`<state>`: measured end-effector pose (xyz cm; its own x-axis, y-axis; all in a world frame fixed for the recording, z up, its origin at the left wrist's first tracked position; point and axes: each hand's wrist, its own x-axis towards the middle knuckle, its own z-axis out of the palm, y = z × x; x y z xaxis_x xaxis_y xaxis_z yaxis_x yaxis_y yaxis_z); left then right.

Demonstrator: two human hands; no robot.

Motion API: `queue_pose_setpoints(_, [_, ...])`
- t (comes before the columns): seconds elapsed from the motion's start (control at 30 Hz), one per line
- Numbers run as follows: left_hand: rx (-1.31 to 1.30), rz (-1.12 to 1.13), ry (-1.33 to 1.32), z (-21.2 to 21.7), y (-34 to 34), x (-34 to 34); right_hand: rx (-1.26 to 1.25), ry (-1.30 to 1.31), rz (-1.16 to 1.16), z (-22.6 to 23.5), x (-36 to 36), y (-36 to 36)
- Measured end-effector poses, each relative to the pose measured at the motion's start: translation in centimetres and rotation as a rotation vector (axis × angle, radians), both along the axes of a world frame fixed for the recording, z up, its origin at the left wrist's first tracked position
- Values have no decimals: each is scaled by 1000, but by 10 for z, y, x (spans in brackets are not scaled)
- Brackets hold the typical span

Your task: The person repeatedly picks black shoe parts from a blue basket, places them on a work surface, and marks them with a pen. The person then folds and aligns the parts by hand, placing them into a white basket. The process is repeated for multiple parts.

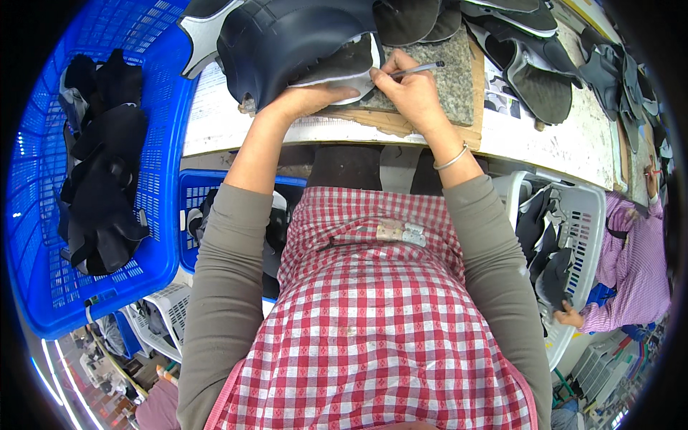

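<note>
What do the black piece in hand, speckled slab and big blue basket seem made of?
Black piece: leather or synthetic, judging by its smooth, soft sheen. Slab: likely stone, matt, grey-speckled. Basket: apparently moulded plastic, smooth with regular slots.

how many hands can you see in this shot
4: the person's left hand on the black piece, right hand holding a pen, and at the far right a co-worker's lower hand by the white basket and upper hand near the table. Others may be hidden.
</note>
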<state>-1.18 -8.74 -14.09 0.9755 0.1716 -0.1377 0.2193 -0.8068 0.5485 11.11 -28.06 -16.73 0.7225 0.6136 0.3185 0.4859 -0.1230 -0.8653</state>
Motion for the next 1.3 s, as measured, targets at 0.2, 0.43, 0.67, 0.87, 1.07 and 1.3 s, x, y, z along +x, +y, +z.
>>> queue_pose_setpoints(0.2, [-77,-15,-105,-13,4,-1,-56,-52,-19,1,-3,0])
queue_pose_setpoints(0.43, [-132,67,-17,21,-22,-4,187,135,-23,3,-2,-9])
queue_pose_setpoints(0.67, [646,-65,-1223,121,-16,-32,352,222,2,14,0,-19])
queue_pose_setpoints(0.87, [748,549,-765,128,116,7,251,194,85,15,-6,-17])
queue_pose_setpoints(1.07, [412,822,-507,88,169,14,140,-164,58,28,-10,-19])
queue_pose_setpoints(1.3, [-35,832,-705,45,203,-37,-219,-729,287,29,-51,6])
